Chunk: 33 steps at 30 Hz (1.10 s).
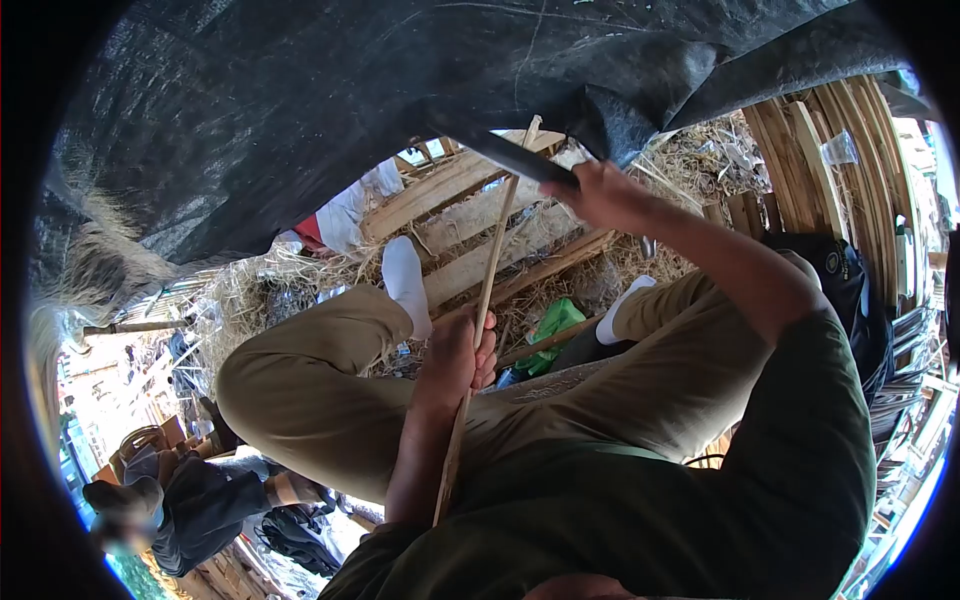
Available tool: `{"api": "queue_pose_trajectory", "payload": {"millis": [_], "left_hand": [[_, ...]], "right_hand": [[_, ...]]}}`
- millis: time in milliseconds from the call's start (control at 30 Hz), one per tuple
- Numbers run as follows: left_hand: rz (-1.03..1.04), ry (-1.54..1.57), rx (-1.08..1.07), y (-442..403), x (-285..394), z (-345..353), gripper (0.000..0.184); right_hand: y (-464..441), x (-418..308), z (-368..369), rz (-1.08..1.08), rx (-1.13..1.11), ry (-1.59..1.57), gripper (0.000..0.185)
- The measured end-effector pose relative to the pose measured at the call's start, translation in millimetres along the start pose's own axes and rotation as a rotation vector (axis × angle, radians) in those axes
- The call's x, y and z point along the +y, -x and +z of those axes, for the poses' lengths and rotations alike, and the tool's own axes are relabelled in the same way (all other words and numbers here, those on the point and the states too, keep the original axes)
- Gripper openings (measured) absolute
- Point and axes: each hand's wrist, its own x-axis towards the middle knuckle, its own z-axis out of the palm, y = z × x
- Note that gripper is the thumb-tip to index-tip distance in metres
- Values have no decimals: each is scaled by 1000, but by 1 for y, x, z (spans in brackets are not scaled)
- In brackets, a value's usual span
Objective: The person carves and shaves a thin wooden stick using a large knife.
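My left hand [462,352] is closed around a long, thin wooden stick [495,250]. The stick runs from beside my forearm up past my feet, its pale tip near the dark sheet. In my right hand [600,197] is the dark handle of a large knife [515,155] with a long, broad blade. The blade points up and left and crosses the stick just below its upper tip; whether they touch I cannot tell. The blade's far end blends into the dark sheet.
A black plastic sheet [300,110] hangs overhead. Wooden planks [480,225] and straw lie beneath my feet, with a green plastic bag [560,325] among them. Stacked boards [790,165] and a black backpack [850,290] stand on the right. Another person [205,505] sits at lower left.
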Motion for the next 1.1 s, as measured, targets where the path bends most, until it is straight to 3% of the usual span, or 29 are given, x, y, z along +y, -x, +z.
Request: {"api": "queue_pose_trajectory", "payload": {"millis": [67,100,200,233,333,367,467,500,600,633,733,867,933,1100], "left_hand": [[-11,26,-8,0,-1,1,30],[-14,53,-21,0,-2,0,30],[-1,35,-37,0,-4,2,31],[14,17,-38,-1,-4,3,31],[17,10,-39,2,-2,4,32],[13,10,-29,3,-3,4,32],[19,-26,-5,3,-4,4,31],[27,-51,9,6,-5,6,29],[87,-118,41,1,-17,4,29],[122,-136,47,-3,-19,3,29],[81,-72,23,2,-10,2,28],[22,-34,3,2,1,9,31],[-34,29,-26,0,0,11,29],[-91,113,-86,-6,-2,8,24]], "right_hand": [[16,-5,23,-121,8,60,70],[29,-22,24,-171,-2,120,61],[16,-17,34,-5,-109,58,41],[17,-21,17,40,-89,152,24],[3,-6,-13,148,-81,173,38],[1,4,-9,73,46,232,35],[19,-10,19,76,27,293,29],[36,-34,16,-4,-72,344,26],[30,-35,13,93,-143,228,29],[21,-23,14,110,-75,245,29],[1,2,-11,204,-16,179,28],[25,-15,6,-37,-106,394,31],[45,-55,14,-31,-197,228,33],[6,-13,-2,126,-63,267,29]]}}
